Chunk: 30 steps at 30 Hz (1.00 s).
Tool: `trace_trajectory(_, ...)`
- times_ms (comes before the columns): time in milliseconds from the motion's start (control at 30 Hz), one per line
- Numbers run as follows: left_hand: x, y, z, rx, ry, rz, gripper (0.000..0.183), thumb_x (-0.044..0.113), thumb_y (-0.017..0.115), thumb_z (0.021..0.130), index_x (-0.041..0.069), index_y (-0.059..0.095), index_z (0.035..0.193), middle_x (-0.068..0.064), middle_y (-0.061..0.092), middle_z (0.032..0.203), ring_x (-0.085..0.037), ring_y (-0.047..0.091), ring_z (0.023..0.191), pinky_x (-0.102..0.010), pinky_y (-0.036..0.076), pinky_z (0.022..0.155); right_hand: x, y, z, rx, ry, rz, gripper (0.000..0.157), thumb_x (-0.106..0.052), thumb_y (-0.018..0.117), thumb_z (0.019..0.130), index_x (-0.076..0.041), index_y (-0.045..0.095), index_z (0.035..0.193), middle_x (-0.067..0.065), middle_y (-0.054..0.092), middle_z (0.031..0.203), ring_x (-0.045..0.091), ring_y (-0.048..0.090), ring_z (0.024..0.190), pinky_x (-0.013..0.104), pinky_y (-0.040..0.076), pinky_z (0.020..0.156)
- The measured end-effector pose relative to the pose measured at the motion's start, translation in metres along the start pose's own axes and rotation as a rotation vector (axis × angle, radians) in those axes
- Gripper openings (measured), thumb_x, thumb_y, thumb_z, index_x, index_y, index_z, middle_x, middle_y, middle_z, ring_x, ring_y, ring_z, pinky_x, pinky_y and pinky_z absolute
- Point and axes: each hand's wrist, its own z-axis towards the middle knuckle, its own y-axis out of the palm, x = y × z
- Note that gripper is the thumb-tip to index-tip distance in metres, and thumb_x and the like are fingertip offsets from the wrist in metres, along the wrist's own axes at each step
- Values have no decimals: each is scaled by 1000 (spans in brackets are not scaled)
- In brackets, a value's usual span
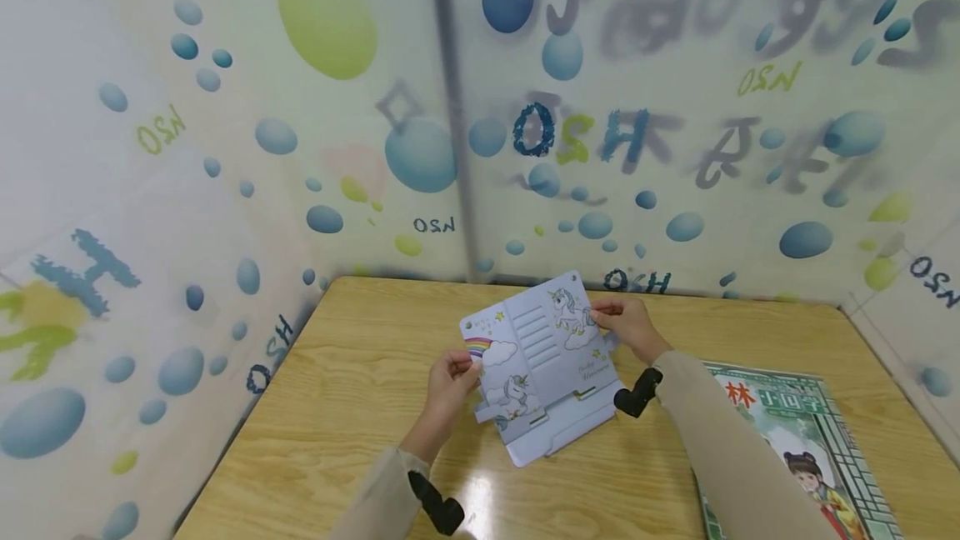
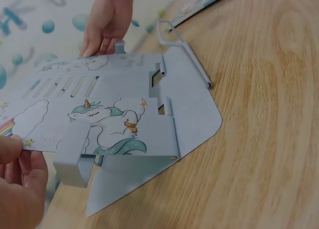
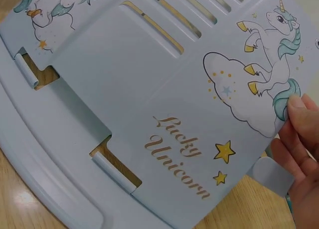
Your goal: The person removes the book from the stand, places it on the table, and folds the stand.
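Both forearms reach forward over the table [image 1: 352,373]; the left hand [image 1: 448,382] pinches the left edge of the book stand [image 1: 542,361], thumb on top by the rainbow; the right hand [image 1: 628,325] grips the stand's right edge beside the upper unicorn, thumb on the print. The stand sits near the table's middle, its base on the wood and its back panel tilted up between the hands. The left wrist view shows a wire page-holder [image 2: 185,48] at the stand's far side; the right wrist view shows the words "Lucky Unicorn" and two folded tabs. A picture book [image 1: 806,448] lies right of the stand; bubble-printed walls [image 1: 225,148] stand behind it.
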Motion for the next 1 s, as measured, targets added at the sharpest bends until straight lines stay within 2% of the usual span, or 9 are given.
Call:
trace_trajectory(300,-2,2,-7,0,7,-14,17,-7,57,85,-10,47,98,-6,50,83,-10,50,71,-19,50,64,5,-2,9,-48,-26,9,26,-8,60,88,9,59,108,14,60,95,17,59,83,25,49,71)
trace_trajectory(667,-3,8,-18,12,44,-7,16,-9,56,85,-11,46,97,-7,49,83,-10,49,69,-18,48,64,3,0,13,-45,18,61,28,-7,62,87,9,59,110,9,60,91,13,57,78,24,48,67)
trace_trajectory(1000,-5,12,-24,11,57,-32,17,-10,55,84,-12,45,97,-7,49,83,-10,49,69,-17,49,63,1,0,13,-75,37,68,29,-9,61,88,9,58,111,11,59,96,14,57,80,25,48,69)
